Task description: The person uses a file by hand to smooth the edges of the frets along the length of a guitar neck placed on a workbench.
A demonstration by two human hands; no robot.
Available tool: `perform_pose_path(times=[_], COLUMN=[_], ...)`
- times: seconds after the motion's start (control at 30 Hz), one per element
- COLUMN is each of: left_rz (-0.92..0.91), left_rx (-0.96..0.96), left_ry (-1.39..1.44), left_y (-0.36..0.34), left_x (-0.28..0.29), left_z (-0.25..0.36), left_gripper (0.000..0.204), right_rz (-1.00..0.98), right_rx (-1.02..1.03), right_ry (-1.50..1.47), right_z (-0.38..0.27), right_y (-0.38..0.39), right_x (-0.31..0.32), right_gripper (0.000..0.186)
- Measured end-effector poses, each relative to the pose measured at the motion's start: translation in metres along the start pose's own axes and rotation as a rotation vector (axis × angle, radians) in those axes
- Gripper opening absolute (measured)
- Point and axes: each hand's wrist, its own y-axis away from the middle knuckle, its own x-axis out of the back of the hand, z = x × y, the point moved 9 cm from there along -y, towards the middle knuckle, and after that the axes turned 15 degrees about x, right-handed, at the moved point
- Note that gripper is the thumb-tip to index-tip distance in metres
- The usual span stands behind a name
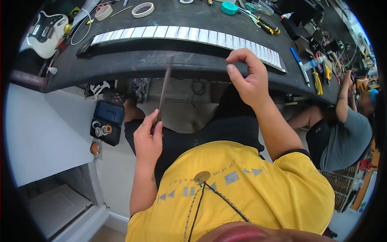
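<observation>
A guitar neck (185, 33) lies across the bench in front of me, its face covered in shiny silver segments like masking. My left hand (148, 139) is closed around the lower end of a thin, flat grey-brown bar (164, 89), perhaps a file, seen nearly edge-on and slightly blurred. The bar points up toward the bench edge, apart from the neck. My right hand (252, 78) hovers before the right part of the neck. Its thumb and forefinger are bent with a gap between them, and nothing shows there; the other fingers are curled.
Tape rolls (143, 10), a teal round container (229, 8) and pliers (317, 82) lie on the dark bench (133, 60). A white guitar body (46, 34) is at left. Below it sits an open dark case (107, 121). Another person (342, 133) sits at right.
</observation>
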Motion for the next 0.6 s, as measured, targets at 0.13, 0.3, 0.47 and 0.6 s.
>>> perform_pose_path(times=[0.13,0.3,0.47,0.6], left_rz=[-0.123,-0.278,-0.366,-0.421], left_rx=[0.102,0.171,0.210,0.183], left_ry=[0.154,0.422,0.469,0.480], left_y=[0.004,0.028,0.051,0.051], left_x=[0.007,-0.023,-0.035,0.018], left_z=[0.000,0.010,-0.003,-0.018], left_gripper=[0.042,0.050,0.048,0.048], right_rz=[-0.182,-0.368,-0.615,-0.098], right_rx=[-0.418,-0.892,-0.933,-0.858], right_ry=[-0.143,-0.830,-0.666,-0.596], right_z=[0.011,-0.006,0.008,0.038], right_y=[0.027,0.086,0.083,0.030], right_x=[-0.054,-0.146,-0.156,-0.095], right_gripper=[0.018,0.039,0.035,0.029])
